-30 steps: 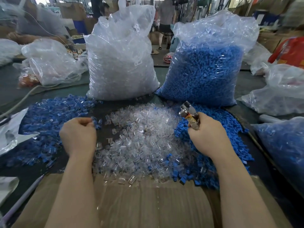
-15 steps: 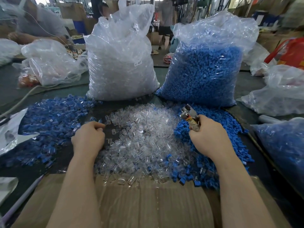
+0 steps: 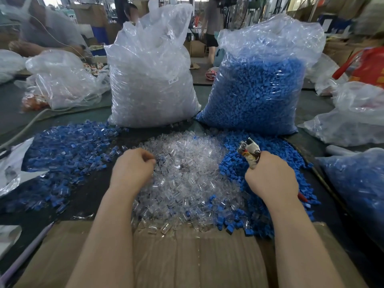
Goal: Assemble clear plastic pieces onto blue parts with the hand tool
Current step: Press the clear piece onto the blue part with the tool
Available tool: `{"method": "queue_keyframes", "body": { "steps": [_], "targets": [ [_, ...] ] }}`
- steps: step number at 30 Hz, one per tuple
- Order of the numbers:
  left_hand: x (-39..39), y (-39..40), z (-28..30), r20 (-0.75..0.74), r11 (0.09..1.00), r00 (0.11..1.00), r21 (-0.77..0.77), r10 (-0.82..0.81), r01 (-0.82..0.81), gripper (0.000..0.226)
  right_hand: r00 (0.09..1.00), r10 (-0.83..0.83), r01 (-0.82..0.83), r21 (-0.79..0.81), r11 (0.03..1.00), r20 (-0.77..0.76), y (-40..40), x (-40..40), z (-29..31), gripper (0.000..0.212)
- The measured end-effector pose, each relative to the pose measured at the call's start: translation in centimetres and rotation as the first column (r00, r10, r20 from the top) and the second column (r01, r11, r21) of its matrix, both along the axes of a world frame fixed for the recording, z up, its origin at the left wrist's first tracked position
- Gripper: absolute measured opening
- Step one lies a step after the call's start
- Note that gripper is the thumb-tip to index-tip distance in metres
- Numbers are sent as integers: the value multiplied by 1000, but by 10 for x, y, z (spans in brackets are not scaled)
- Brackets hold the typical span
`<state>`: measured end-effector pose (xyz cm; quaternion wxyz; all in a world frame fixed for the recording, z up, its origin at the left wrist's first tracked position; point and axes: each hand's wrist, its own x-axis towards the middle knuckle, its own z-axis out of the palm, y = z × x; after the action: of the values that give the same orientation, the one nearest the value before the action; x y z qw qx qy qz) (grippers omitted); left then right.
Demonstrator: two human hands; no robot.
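right grip point(image 3: 270, 175): hand tool point(image 3: 249, 151) | clear-piece bag point(image 3: 151, 80) label point(image 3: 173, 80): SJ-017

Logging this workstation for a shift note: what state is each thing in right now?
Left hand: fingers curled, at the clear pile's left edge.
Right hand: grips the tool.
Tool: held upright, head above the fist.
Clear pile: loose, spread mid-table.
Clear bag: upright, open-topped, full.
Blue bag: upright, full.
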<state>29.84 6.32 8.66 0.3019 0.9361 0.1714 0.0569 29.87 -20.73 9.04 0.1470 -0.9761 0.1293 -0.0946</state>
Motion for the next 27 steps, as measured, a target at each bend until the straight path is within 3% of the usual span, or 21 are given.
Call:
{"method": "queue_keyframes", "body": {
  "steps": [4,7,13,21,27],
  "targets": [
    [1,-12,-1,-182,988,981,127,-66,90,34,996,1,-3,-18,1000,-89,2,-1,-2,16],
    [2,-14,-2,-186,983,978,142,-93,120,30,995,5,-7,-24,1000,-97,3,-1,-2,18],
    [2,-14,-2,-90,991,993,100,-79,88,10,999,11,-11,-9,1000,-46,1,0,-6,18],
    [1,-14,-3,18,999,999,22,-39,38,13,999,33,-33,-2,999,8,0,0,-11,13],
    [0,-21,2,230,974,973,-213,-30,81,3,996,44,-43,-9,999,79,-1,1,-7,12]
  ]
}}
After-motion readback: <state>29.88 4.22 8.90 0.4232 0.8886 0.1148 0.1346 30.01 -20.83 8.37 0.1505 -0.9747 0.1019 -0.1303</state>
